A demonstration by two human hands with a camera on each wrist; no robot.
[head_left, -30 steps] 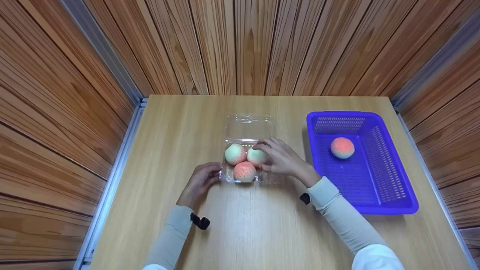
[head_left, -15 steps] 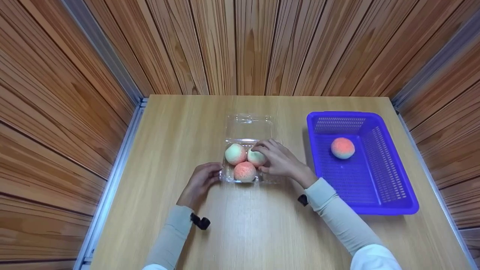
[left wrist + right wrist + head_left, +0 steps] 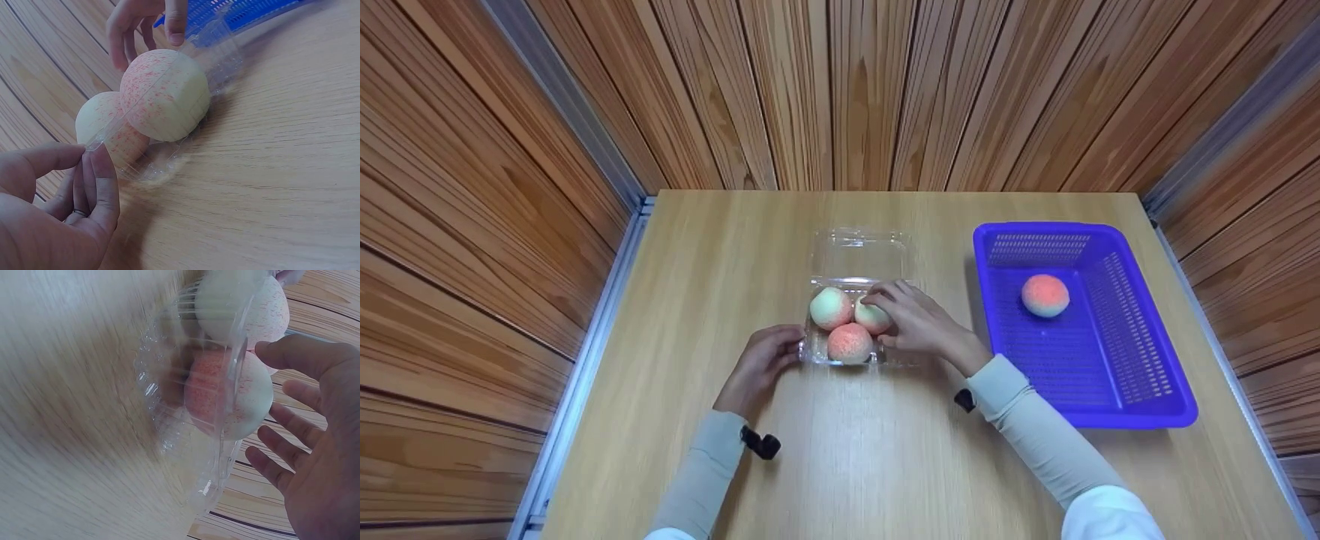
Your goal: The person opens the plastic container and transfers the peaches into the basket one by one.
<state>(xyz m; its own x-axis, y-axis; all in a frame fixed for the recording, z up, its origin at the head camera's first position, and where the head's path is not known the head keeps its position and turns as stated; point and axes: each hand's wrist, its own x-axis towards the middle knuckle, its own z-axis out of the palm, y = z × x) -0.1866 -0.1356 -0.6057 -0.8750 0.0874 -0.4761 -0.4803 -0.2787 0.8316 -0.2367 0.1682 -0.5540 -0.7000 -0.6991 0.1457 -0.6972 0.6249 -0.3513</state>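
Note:
Three peach-like balls, pale green-white and pink, sit close together in a clear plastic clamshell box [image 3: 819, 352] whose lid [image 3: 859, 251] lies folded back. They are a left peach [image 3: 830, 308], a front peach [image 3: 849, 343] and a right peach [image 3: 871, 315]. My left hand [image 3: 67, 197] pinches the box's left rim between thumb and fingers. At the right peach is my right hand [image 3: 919, 319], its thumb and spread fingers loosely about the upper side. In the right wrist view the fingers [image 3: 292, 450] are relaxed and not wrapped round it; exact contact is unclear.
A purple-blue perforated basket [image 3: 1091, 418] stands at the right of the table. One more peach [image 3: 1045, 295] lies in it. Wooden-plank walls [image 3: 862, 97] enclose the table [image 3: 840, 465] at the back and sides.
My right hand has shifted slightly left, and the right peach has moved a little left with it. My left hand stays on the box rim.

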